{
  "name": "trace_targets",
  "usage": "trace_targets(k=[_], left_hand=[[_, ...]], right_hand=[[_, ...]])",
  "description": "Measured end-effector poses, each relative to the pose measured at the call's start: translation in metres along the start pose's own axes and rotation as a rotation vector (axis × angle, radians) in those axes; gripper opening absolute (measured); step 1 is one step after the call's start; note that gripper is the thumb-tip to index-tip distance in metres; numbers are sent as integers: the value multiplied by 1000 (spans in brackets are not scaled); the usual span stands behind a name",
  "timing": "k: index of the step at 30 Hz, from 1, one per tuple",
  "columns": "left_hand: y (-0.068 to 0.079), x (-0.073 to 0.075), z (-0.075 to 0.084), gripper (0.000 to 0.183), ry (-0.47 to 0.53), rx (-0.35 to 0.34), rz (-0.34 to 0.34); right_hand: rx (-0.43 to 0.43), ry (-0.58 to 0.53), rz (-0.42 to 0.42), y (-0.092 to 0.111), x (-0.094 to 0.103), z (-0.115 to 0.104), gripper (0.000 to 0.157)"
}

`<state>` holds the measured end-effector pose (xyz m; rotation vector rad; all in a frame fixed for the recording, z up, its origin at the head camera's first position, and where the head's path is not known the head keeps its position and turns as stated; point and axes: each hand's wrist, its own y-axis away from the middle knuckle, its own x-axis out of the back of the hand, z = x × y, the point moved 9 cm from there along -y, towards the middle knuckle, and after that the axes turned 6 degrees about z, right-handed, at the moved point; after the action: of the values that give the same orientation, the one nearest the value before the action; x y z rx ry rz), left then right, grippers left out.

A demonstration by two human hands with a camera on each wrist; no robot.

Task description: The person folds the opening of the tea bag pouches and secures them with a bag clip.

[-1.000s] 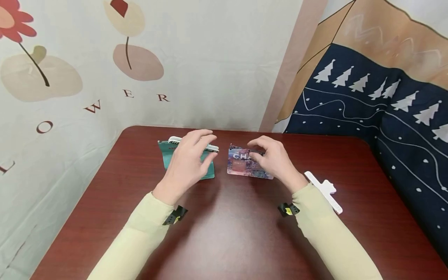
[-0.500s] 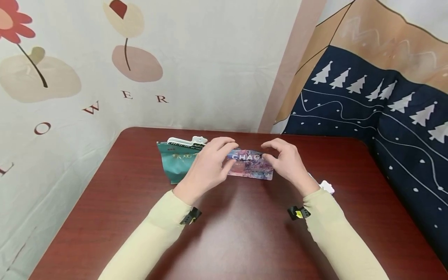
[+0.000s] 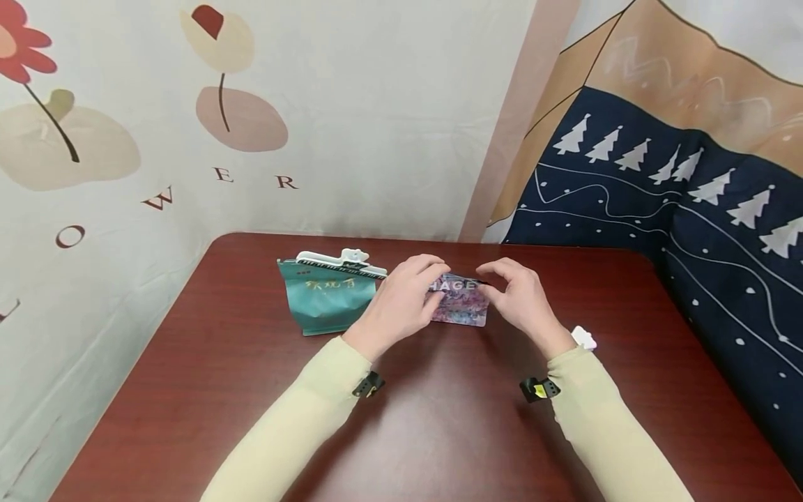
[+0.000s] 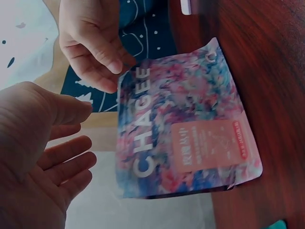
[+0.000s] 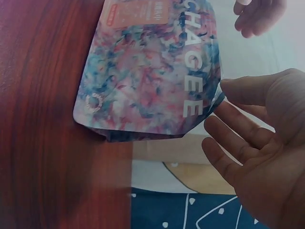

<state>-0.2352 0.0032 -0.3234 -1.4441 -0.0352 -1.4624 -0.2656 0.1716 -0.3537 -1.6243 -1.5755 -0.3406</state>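
Observation:
A pink-and-blue floral pouch lettered CHAGEE stands on the table between my hands. At its top right corner, my right hand pinches the edge between thumb and fingers, seen closely in the right wrist view. My left hand is near the pouch's top left end with thumb and fingers spread; the left wrist view shows a gap between its fingertips and the pouch. In the head view this hand hides the pouch's left part.
Left of the hands stands a teal pouch with a white clip along its top. Another white clip lies mostly hidden by my right forearm. Fabric hangings rise behind the reddish-brown table.
My left hand has moved right from the teal pouch to the floral pouch, uncovering the clipped teal one. My right hand has shifted slightly right and now grips the floral pouch's corner.

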Motion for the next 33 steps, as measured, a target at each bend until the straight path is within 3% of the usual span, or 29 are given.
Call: trace_targets(k=[16, 26, 33], left_hand=[[-14, -32, -8, 32, -60, -12, -54], [-16, -51, -16, 24, -71, 29, -123], [-16, -57, -22, 16, -86, 79, -149]], right_hand=[[5, -4, 31, 2, -6, 11, 29], [-14, 22, 43, 1, -12, 18, 25], [-27, 24, 38, 1, -19, 22, 23]])
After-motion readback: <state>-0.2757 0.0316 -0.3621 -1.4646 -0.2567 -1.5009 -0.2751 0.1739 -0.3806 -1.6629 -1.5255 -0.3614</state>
